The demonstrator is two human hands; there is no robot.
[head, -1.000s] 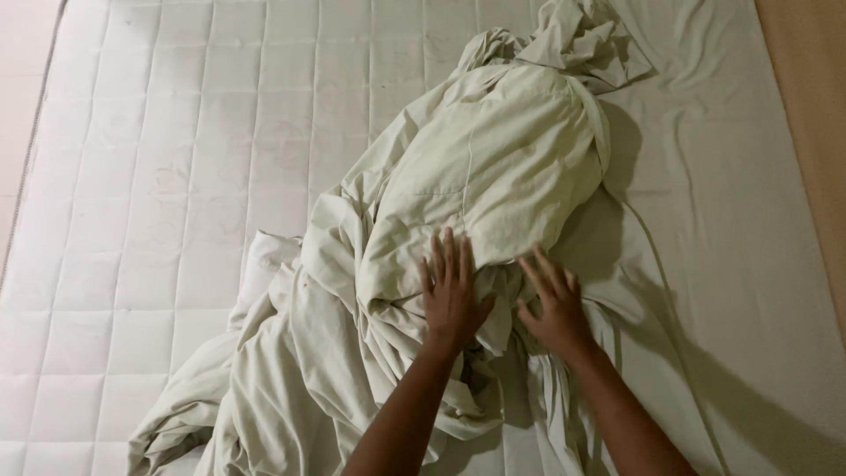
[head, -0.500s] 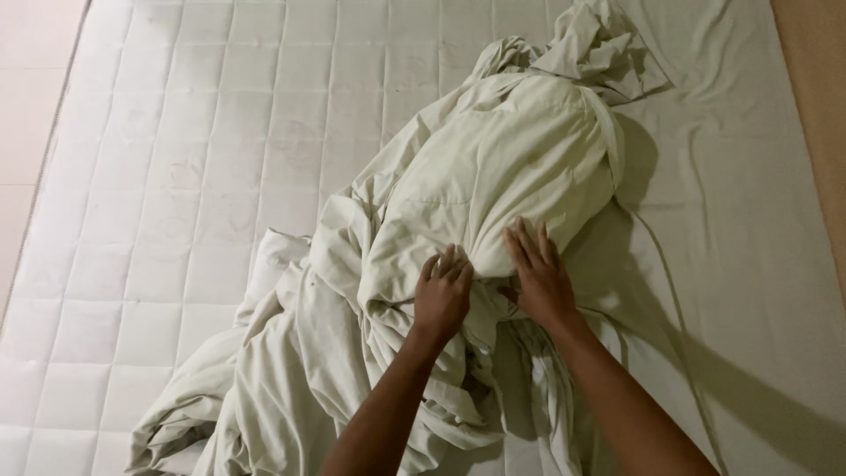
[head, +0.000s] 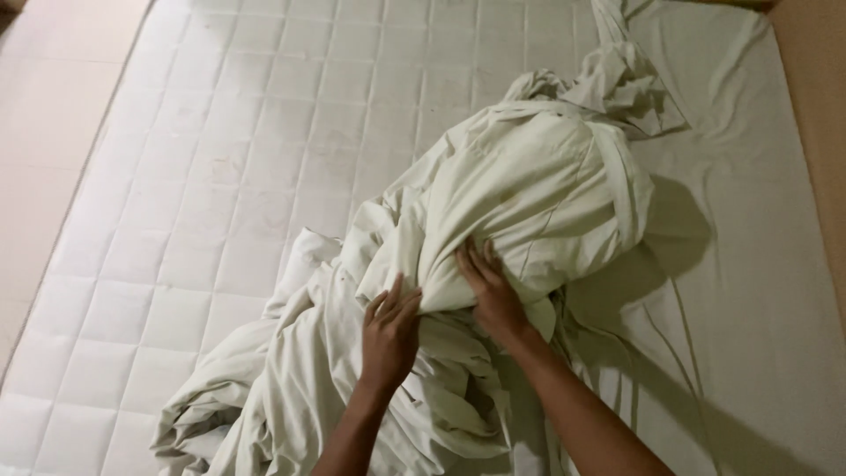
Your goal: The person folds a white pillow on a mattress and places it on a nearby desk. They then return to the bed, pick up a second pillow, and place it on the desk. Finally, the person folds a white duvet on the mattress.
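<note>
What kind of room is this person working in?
Most likely a bedroom. A bare quilted mattress fills the view, a pale sheet lies spread over its right side, and both hands, left hand and right hand, press into a heap of crumpled bedding.

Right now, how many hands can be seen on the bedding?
2. The left hand grips the bunched pale sheet at lower centre; the right hand presses the sheet just beside it. No others appear.

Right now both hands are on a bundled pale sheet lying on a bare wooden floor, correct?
Not quite. Both the left hand and right hand are on the bundled pale sheet, but the head view shows it lying on a white quilted mattress, not a wooden floor.
</note>
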